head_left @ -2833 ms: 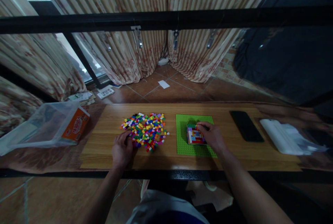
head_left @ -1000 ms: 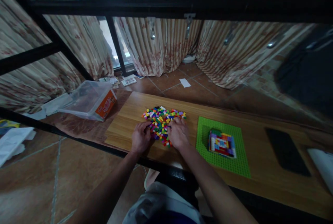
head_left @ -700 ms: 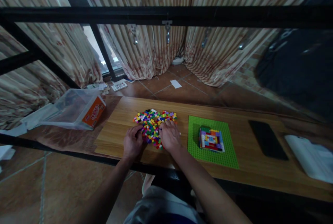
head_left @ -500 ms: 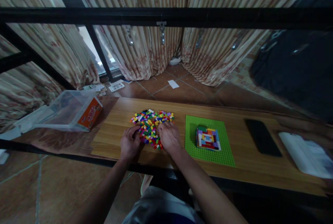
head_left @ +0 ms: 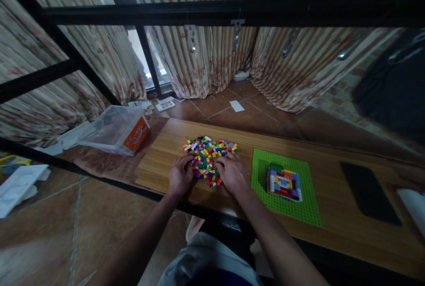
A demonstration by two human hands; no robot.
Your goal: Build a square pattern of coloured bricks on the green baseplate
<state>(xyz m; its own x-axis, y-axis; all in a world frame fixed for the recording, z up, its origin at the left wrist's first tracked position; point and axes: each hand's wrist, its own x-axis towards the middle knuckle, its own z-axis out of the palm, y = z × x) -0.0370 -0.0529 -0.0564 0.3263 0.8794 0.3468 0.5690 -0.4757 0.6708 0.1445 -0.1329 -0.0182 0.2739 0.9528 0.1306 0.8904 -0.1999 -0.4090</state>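
A loose pile of small multicoloured toy bricks [head_left: 207,157] lies on the wooden table between my hands. My left hand [head_left: 181,175] rests at the pile's left edge, its fingers curled inward. At the right edge is my right hand [head_left: 232,171], fingers bent down onto the bricks. Whatever sits between the fingertips of either hand is too small or hidden. To the right of the pile, a green baseplate [head_left: 308,202] carries a low, roughly rectangular build of coloured bricks [head_left: 283,183].
A clear plastic box [head_left: 106,129] with an orange label stands at the table's left end. Toward the right lies a dark flat object [head_left: 368,193], with a white item [head_left: 413,206] beyond it. A black metal bar [head_left: 212,13] crosses in front of the curtains [head_left: 212,60].
My view has swung left, so the table and everything on it sit farther right in the picture. Both hands stay at the brick pile, with only slight finger movement.
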